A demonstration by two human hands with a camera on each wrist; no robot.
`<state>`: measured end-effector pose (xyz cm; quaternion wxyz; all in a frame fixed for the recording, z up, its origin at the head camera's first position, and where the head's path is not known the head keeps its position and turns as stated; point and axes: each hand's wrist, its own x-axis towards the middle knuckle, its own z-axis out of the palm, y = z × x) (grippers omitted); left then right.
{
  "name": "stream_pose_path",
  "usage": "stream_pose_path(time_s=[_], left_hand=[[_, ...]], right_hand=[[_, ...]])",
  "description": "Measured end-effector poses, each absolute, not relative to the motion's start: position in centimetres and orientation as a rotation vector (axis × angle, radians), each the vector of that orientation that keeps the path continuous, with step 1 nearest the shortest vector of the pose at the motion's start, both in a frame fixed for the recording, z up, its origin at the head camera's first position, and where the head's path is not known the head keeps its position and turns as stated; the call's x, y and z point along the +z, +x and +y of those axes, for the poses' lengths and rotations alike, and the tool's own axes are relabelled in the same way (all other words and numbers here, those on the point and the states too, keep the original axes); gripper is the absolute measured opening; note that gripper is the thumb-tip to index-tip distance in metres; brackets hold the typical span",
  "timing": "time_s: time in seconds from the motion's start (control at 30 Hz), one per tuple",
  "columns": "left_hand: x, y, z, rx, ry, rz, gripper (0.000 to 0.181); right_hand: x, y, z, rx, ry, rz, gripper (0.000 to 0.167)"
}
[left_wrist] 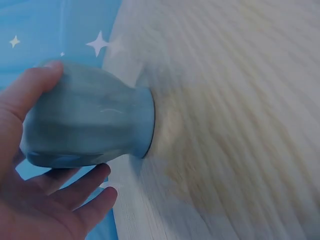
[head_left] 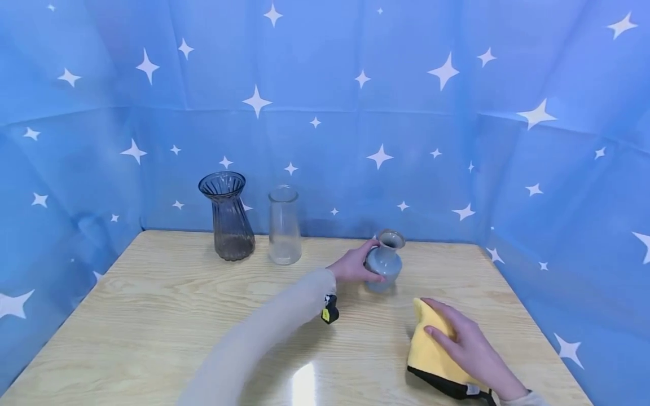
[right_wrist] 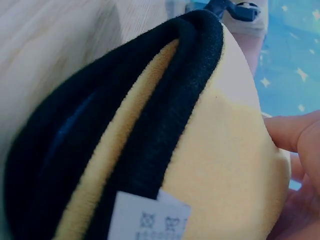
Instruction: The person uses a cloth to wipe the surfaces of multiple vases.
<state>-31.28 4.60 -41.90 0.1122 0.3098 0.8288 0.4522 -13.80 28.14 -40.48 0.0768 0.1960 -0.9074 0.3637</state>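
My left hand [head_left: 357, 264] grips a small grey-blue vase [head_left: 388, 264] by its rounded body, near the back right of the table. Thumb and fingers lie on opposite sides of this vase [left_wrist: 85, 115] in the left wrist view; its base is at or just above the wood, and I cannot tell which. At the front right, my right hand [head_left: 469, 341] holds a folded yellow cloth [head_left: 425, 349] with a black border. Up close in the right wrist view, the cloth [right_wrist: 225, 155] shows layered dark edges and a white label [right_wrist: 147, 217].
A dark ribbed glass vase [head_left: 231, 225] with a flared mouth stands at the back left. Beside it is a clear glass vase [head_left: 285, 231]. Blue curtains [head_left: 315, 67] with white stars enclose the wooden table [head_left: 152, 316] at the back and sides.
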Motion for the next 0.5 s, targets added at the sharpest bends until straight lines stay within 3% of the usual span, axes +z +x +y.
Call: stream_pose_path(time_s=[0.5], left_hand=[[-40.7, -27.2, -1.4, 1.16, 0.939, 2.518, 0.077]], right_hand=[[-40.7, -16.7, 23.0, 1.305, 0.681, -2.701, 0.044]])
